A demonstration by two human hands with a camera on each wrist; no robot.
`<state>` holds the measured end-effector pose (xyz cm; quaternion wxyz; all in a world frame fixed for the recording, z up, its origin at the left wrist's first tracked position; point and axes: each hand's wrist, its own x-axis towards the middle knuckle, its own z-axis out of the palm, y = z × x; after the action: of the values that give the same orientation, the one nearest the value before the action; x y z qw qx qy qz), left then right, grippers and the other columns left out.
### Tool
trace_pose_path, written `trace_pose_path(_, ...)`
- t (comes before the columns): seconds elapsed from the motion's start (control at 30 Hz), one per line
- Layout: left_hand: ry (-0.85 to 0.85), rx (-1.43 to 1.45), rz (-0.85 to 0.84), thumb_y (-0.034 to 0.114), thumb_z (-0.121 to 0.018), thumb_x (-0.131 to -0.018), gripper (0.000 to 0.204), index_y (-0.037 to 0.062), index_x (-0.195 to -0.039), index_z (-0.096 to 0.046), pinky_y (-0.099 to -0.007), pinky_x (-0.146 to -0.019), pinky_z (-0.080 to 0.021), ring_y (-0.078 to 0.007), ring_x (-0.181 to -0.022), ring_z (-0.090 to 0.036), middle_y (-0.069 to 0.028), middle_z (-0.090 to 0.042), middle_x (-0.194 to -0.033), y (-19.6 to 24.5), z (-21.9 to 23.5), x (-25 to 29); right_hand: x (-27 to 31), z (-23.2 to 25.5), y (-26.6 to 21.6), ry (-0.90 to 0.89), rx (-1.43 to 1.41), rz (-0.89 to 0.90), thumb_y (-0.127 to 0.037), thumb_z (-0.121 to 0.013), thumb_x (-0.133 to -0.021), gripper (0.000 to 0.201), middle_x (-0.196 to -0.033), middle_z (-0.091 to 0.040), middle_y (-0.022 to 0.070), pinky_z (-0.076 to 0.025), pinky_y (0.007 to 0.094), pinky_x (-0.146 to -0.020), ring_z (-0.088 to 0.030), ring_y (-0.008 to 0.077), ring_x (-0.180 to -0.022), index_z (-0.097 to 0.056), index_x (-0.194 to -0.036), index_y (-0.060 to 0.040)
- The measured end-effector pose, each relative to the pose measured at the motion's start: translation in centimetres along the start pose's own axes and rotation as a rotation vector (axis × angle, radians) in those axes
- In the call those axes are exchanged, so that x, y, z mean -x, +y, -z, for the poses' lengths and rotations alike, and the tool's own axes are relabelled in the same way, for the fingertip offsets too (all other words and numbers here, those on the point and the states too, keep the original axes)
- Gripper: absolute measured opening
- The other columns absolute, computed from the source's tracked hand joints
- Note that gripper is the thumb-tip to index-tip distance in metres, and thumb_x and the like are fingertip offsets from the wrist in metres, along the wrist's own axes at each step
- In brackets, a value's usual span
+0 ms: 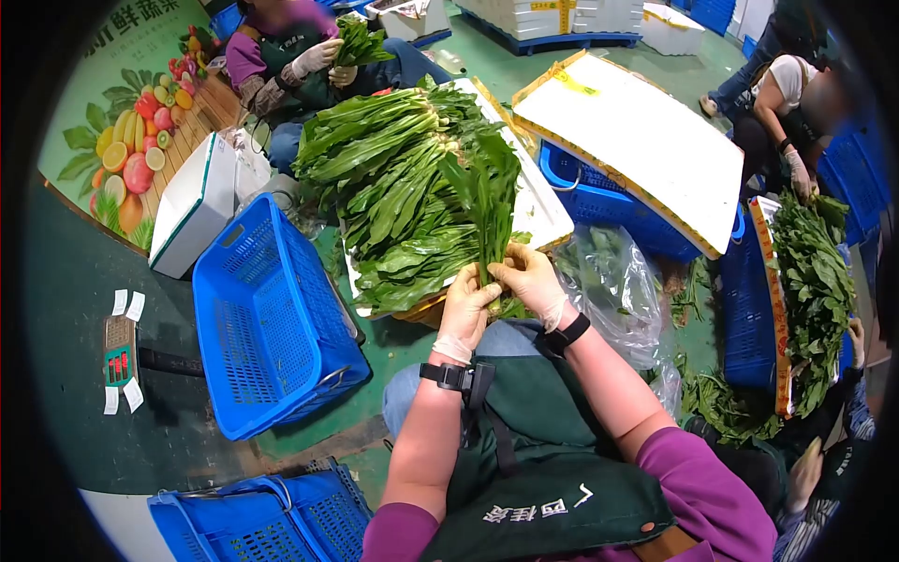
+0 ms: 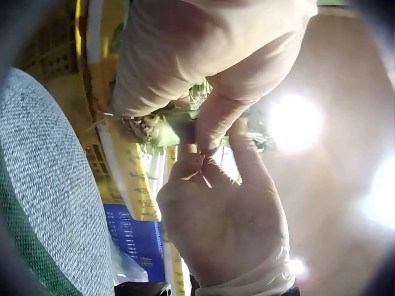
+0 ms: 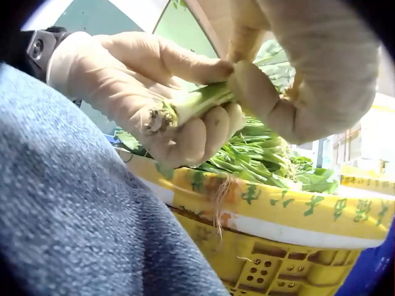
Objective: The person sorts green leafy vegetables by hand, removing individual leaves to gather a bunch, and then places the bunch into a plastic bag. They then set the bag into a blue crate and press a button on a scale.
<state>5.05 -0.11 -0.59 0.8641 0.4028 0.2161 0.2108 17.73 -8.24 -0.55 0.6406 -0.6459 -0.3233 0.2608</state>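
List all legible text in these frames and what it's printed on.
"鲜蔬果": white characters on the green fruit-picture sign, top left; its first character is cut off.
White characters on the green apron: upside down, not surely readable.
Green characters on the yellow tray rim: blurred, unreadable.
Yellow labels on the white foam boxes: too small.
Scale display: too small.

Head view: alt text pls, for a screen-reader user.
Two gloved hands, left hand and right hand, grip a bunch of leafy greens by its stems above the person's lap. Behind lies a pile of greens; a blue crate stands at left.
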Motion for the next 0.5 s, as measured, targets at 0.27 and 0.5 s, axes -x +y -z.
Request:
trace_pose_path(0.27,-0.053,0.164,-0.100,0.008,-0.055,-0.099,0.032,0.0023,-0.128,-0.046,-0.0374,-0.083,-0.054,-0.0224,-0.099,-0.064,-0.0094,-0.062,-0.114,-0.34,0.23,0.03,0.65,0.24,-2.43,-0.035,-0.428,-0.290,-0.011,-0.064,-0.092,0.022,-0.079,-0.064,0.0028,-0.048,0.0228,-0.055,-0.059,0.0088,-0.062,-0.063,-0.109,0.0022)
trace_pose_path(0.5,-0.093,0.085,-0.128,0.007,-0.052,-0.099,0.031,0.0026,-0.128,-0.045,-0.0368,-0.081,-0.055,-0.0217,-0.096,-0.065,-0.0109,-0.062,-0.114,-0.65,0.86,-0.23,0.33,-0.46,-2.16,-0.012,-0.349,-0.250,-0.007,-0.068,-0.089,0.023,-0.074,-0.060,0.0023,-0.047,0.0252,-0.047,-0.056,0.0103,-0.053,-0.059,-0.108,0.0020)
